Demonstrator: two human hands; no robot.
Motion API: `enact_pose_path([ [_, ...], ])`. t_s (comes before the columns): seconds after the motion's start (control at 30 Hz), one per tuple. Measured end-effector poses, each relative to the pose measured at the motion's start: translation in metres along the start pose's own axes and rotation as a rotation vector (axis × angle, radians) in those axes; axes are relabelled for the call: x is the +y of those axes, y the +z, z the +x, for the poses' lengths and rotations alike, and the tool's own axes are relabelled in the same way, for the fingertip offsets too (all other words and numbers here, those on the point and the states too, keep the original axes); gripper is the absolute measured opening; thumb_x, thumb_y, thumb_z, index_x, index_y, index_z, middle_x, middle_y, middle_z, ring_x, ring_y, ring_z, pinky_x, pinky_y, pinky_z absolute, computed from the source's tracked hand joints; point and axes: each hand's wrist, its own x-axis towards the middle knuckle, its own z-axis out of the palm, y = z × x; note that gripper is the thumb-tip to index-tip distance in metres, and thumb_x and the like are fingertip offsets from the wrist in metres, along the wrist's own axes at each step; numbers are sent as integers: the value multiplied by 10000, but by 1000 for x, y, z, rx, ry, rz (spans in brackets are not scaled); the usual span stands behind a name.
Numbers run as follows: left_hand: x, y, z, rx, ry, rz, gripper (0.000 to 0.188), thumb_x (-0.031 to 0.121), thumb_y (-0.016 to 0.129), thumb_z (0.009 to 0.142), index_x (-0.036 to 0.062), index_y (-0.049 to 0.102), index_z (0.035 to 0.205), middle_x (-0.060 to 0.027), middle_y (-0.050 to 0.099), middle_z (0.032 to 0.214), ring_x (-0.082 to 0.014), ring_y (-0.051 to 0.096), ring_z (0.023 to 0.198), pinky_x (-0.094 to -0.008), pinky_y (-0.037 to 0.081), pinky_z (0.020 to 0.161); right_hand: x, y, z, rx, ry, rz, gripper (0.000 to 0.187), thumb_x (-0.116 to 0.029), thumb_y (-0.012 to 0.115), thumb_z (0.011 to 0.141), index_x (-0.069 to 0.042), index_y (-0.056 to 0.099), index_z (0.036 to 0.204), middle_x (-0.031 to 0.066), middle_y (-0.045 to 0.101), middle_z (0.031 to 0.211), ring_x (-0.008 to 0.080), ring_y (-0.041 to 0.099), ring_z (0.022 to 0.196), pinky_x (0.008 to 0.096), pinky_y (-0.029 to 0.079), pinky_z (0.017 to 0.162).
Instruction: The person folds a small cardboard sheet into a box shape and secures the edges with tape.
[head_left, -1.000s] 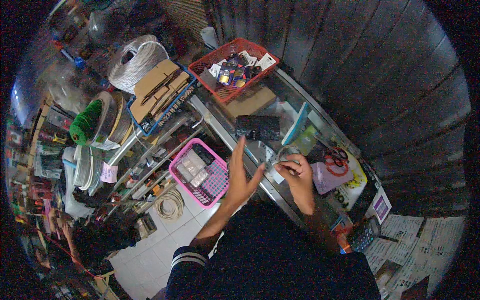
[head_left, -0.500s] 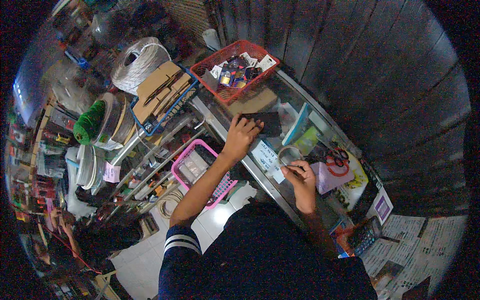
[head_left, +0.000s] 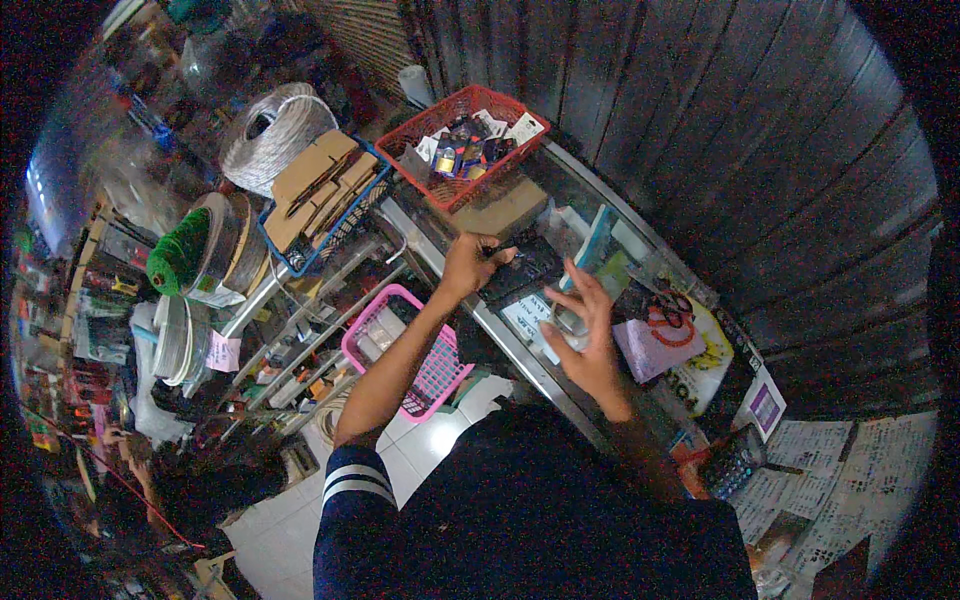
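Note:
My left hand [head_left: 470, 262] is stretched out over the glass counter [head_left: 590, 225] and closed on the edge of a black flat case [head_left: 522, 268] lying there. My right hand [head_left: 588, 335] hovers a little nearer to me, fingers spread, with a small pale object against its palm; I cannot tell what it is. A white printed card [head_left: 527, 316] lies on the counter between the two hands. A brown cardboard box [head_left: 500, 208] sits just beyond the black case.
A red basket [head_left: 466, 148] of small packets stands at the counter's far end. A blue crate of cardboard [head_left: 325, 190], a wire coil [head_left: 268, 128] and a pink basket [head_left: 405, 345] lie to the left. Red scissors [head_left: 668, 312] and a calculator [head_left: 733, 462] are on the right.
My left hand has reached forward from beside the right hand to the black case and closed on it. My right hand has lifted off the counter and spread its fingers.

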Motion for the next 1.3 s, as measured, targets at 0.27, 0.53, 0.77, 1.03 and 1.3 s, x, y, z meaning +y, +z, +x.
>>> enact_pose_path([
  [0.27, 37, 0, -2, 69, 129, 271, 162, 195, 726, 804, 35, 735, 825, -186, 680, 775, -383, 658, 718, -445, 510, 707, 30, 18, 25, -223, -49, -526, 978, -261, 742, 835, -4, 79, 1507, 278, 114, 1584, 308, 570, 1226, 485, 231, 1109],
  [0.53, 54, 5, -19, 91, 91, 275, 132, 163, 700, 803, 51, 743, 859, -178, 680, 833, -384, 643, 798, -487, 500, 733, 37, 11, 17, -239, 33, -448, 1077, -328, 759, 820, -25, 7, 1528, 289, 12, 1589, 307, 504, 1305, 655, 201, 1072],
  [0.77, 46, -4, -32, -14, 336, 420, 237, 214, 635, 881, 55, 711, 1039, -120, 661, 1128, -320, 602, 990, -456, 480, 823, 35, 16, 18, -238, 56, -476, 1065, -318, 753, 822, -16, 14, 1528, 289, 69, 1585, 305, 485, 1323, 591, 222, 1078],
  [1.03, 43, 5, -65, 104, 428, 657, 396, 247, 571, 932, 31, 590, 1263, -88, 527, 1410, -278, 524, 1226, -430, 438, 932, 36, 19, 19, -206, 107, -118, 1026, -155, 755, 817, -41, 24, 1528, 216, 103, 1592, 324, 442, 1351, 481, 357, 1093],
  [1.3, 37, 10, -69, 161, 315, 415, 453, 260, 639, 896, 34, 559, 1280, -105, 539, 1378, -255, 535, 1210, -441, 383, 974, 24, -4, 56, -62, 458, 415, 720, -140, 646, 897, -30, 230, 1475, 179, 421, 1462, 254, 655, 1033, 330, 517, 903],
])
